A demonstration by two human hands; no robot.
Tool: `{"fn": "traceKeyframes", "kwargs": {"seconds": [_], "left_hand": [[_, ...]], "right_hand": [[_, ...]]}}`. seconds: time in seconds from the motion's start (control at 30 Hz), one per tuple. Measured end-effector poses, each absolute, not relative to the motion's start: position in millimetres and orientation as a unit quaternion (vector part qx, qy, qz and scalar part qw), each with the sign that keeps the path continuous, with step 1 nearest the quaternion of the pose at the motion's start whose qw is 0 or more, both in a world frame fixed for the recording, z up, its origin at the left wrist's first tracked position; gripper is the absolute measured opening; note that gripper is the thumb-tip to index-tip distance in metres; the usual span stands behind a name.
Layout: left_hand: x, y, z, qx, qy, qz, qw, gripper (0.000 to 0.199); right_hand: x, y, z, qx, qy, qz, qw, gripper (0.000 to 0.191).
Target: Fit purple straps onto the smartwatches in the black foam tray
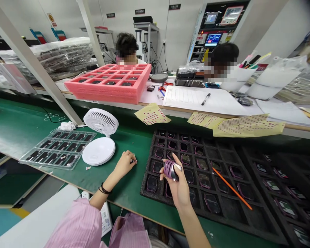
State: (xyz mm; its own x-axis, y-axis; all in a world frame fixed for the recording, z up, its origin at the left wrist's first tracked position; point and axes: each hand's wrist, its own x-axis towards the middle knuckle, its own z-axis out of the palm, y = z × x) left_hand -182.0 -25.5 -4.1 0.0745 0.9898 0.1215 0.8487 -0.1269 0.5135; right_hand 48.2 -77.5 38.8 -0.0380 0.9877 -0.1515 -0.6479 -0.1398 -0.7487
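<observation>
My right hand (pixel 181 187) is raised over the black foam tray (pixel 234 206), its fingers closed around a purple watch case (pixel 169 169) with a dark, shiny face. My left hand (pixel 124 163) is low over the green bench (pixel 129 139), left of the tray. Its thumb and fingertips are pinched together at a small dark and pale piece (pixel 133 161), too small to name. Purple-rimmed watch cases (pixel 152 184) lie in many of the tray's pockets. An orange stick (pixel 232 189) rests slantwise across the tray.
A white fan (pixel 99 151) stands left of my left hand, beside a clear plastic tray (pixel 59 148) of black parts. Another foam tray (pixel 286 196) is at right. The shelf ahead carries a pink foam tray (pixel 105 93) and paper sheets (pixel 186 98). Two people sit beyond.
</observation>
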Motion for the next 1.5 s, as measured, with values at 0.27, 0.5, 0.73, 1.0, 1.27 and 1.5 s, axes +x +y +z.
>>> {"fn": "traceKeyframes", "kwargs": {"seconds": [0.27, 0.5, 0.73, 1.0, 1.27, 1.5], "left_hand": [[-133, -46, 70, 0.808, 0.282, 0.448, 0.260, 0.008], [-125, -34, 98, 0.884, 0.203, 0.309, 0.285, 0.020], [-126, -28, 128, 0.892, 0.214, 0.167, 0.362, 0.021], [-132, -30, 98, 0.852, 0.240, 0.197, 0.422, 0.030], [-150, -41, 72, 0.829, 0.276, 0.168, 0.457, 0.032], [-201, -17, 36, 0.824, 0.489, 0.148, 0.244, 0.020]], "right_hand": [[58, -73, 60, -0.267, -0.158, 0.817, 0.485, 0.045], [62, -77, 60, -0.215, -0.180, 0.865, 0.417, 0.041], [62, -76, 57, -0.202, -0.208, 0.887, 0.360, 0.028], [57, -89, 48, -0.240, -0.249, 0.864, 0.366, 0.030], [32, -107, 25, -0.258, -0.240, 0.859, 0.371, 0.040], [35, -99, 27, -0.236, -0.219, 0.868, 0.377, 0.056]]}}
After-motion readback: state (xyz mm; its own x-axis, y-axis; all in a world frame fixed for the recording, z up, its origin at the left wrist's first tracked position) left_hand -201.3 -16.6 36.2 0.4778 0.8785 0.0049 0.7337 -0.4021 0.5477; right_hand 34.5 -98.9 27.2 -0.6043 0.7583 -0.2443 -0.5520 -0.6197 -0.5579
